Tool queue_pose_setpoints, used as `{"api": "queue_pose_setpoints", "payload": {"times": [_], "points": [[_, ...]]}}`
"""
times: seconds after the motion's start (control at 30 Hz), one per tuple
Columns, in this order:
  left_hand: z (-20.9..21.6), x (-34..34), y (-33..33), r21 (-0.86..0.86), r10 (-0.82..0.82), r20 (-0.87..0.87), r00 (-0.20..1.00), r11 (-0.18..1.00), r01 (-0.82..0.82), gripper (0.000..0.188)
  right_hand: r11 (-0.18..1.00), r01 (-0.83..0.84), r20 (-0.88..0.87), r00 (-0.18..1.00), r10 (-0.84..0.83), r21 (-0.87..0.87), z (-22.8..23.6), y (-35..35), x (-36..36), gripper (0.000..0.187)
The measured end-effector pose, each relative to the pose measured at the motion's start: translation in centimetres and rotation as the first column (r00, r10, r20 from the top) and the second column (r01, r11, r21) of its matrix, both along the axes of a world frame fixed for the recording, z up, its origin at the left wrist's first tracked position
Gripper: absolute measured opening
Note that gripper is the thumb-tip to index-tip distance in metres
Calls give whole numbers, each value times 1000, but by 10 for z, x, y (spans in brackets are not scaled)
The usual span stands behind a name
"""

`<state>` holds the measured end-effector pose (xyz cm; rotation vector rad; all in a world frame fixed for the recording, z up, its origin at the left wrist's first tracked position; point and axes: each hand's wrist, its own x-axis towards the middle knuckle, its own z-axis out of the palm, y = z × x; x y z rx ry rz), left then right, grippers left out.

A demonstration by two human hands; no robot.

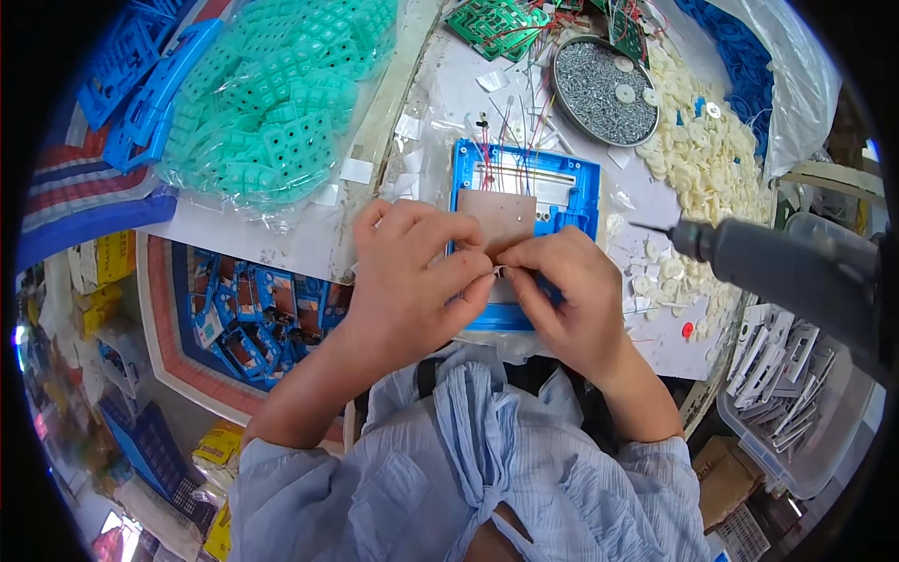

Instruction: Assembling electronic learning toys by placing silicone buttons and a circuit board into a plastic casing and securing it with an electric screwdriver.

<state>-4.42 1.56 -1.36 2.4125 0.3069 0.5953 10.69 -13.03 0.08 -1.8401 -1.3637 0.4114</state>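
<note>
A blue plastic casing [582,197] lies in front of me on the worktable, with a brown circuit board [496,214] set in it. Thin red and dark wires [506,159] rise from the board's far edge. Over the near part of the casing, my left hand [417,267] and my right hand [573,292] meet fingertip to fingertip. Both are closed in a pinch on a small white piece [499,271], mostly covered by the fingers; its exact kind is unclear.
An electric screwdriver [777,251] hangs at the right. Beyond the casing stands a round dish of screws [604,103], beside heaped cream plastic discs [698,140]. Green keypads [281,103] fill a clear bag at the left. Blue casings [257,318] lie lower left; a bin [796,450] holds grey parts.
</note>
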Motion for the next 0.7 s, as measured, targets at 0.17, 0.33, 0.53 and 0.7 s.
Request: {"api": "queue_pose_setpoints", "payload": {"times": [0.17,0.33,0.53,0.7], "points": [[3,-5,9,-1,-86,-61,994,996,86,17,993,-35,-111,994,22,-115,6,1,1,14],[-1,-1,5,-19,-139,-68,988,990,138,13,987,-80,-179,982,54,-138,10,2,5,12],[-3,3,-6,95,-80,-94,992,992,89,15,986,-88,-280,959,45,-143,10,2,9,9],[0,-3,6,-1,-121,-137,983,993,122,15,971,-80,-393,919,-16,-224,15,1,12,9]]}}
